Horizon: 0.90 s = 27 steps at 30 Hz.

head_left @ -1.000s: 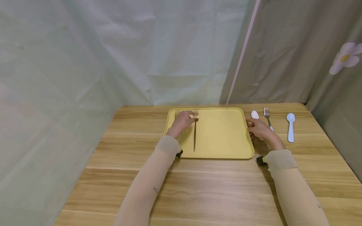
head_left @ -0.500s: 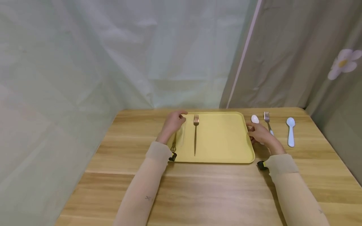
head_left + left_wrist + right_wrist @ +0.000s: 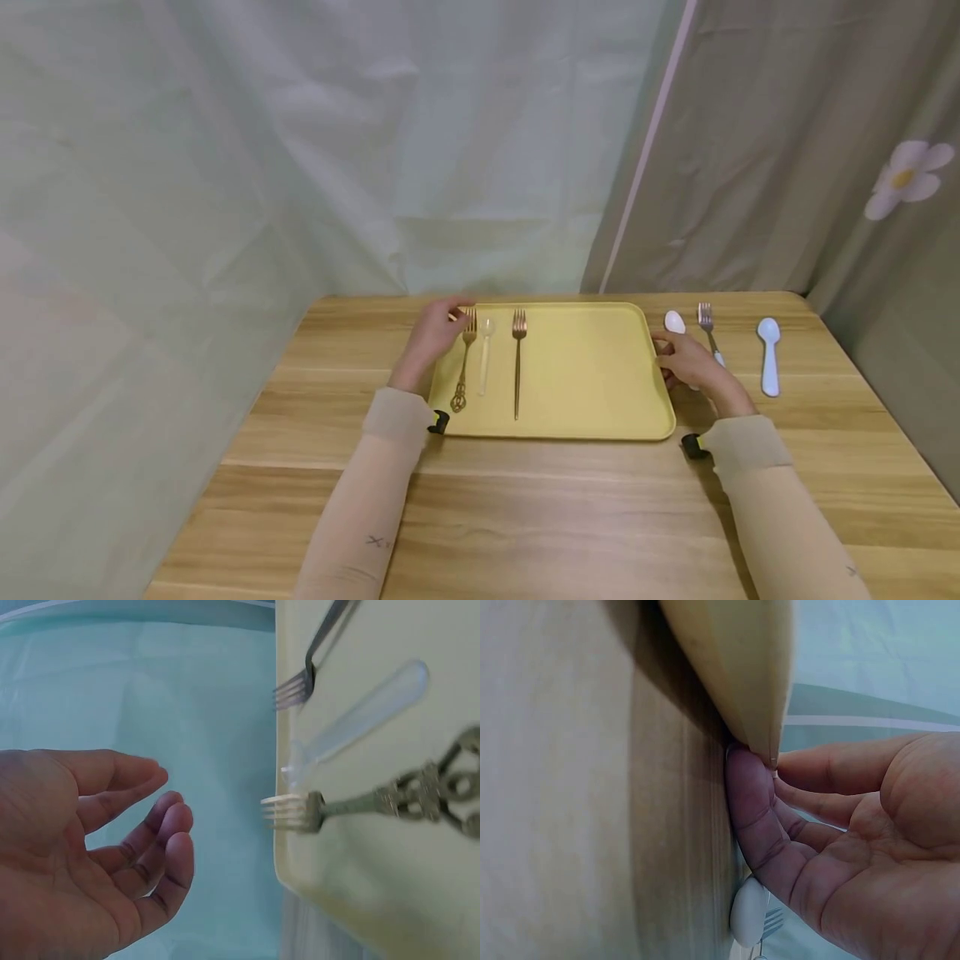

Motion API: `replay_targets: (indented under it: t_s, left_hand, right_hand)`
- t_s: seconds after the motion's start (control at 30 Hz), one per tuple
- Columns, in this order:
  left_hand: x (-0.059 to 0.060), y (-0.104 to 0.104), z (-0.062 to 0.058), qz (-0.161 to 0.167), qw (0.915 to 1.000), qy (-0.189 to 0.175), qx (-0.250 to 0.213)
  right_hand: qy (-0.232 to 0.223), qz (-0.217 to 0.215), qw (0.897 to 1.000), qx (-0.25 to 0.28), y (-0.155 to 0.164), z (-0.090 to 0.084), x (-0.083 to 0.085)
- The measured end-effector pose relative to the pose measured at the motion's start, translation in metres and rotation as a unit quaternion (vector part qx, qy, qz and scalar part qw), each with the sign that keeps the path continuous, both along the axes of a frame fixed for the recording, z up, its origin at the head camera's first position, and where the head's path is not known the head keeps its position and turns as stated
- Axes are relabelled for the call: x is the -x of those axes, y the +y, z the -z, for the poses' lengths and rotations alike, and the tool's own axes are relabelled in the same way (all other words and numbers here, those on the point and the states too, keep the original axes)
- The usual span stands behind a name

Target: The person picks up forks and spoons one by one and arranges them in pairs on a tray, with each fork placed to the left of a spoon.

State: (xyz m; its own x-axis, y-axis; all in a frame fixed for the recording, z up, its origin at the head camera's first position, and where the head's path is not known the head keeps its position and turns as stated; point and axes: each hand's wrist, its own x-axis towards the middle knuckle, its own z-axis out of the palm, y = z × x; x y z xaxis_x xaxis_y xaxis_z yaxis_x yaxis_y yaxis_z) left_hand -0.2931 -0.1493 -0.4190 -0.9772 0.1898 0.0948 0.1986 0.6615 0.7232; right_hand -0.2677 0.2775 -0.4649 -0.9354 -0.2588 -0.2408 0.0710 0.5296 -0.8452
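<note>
A yellow tray lies on the table. My right hand pinches its right rim; in the right wrist view the thumb is at the edge and a finger is tucked beneath. Beyond the tray's left rim, my left hand is loosely curved, and the left wrist view shows nothing in its fingers. Nearest to it on the tray is an ornate bronze-coloured fork. A clear plastic spoon and a slim copper-coloured fork lie beside it, roughly parallel.
Right of the tray are a white spoon, partly hidden by my right hand, a fork with a pale handle and a light blue spoon. Curtains hang behind the wooden table.
My left hand has moved left from beside the copper-coloured fork to the tray's left rim, uncovering the clear spoon and the ornate fork. The right hand has stayed at the right rim.
</note>
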Motion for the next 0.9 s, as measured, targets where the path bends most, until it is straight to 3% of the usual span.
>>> replay_targets:
  t_s: [0.4,0.63,0.9]
  left_hand:
    - [-0.005,-0.024,0.005,-0.007,0.9996,-0.023,-0.015]
    - [-0.010,-0.031,0.008,-0.005,0.9995,-0.018,-0.025]
    - [-0.013,-0.043,0.022,0.010,0.9998,-0.012,-0.011]
  right_hand:
    - [0.006,-0.006,1.000,-0.007,0.003,-0.005,0.000]
    - [0.012,-0.003,1.000,-0.014,0.007,-0.008,0.004]
    - [0.002,-0.004,1.000,-0.014,0.005,-0.006,0.000]
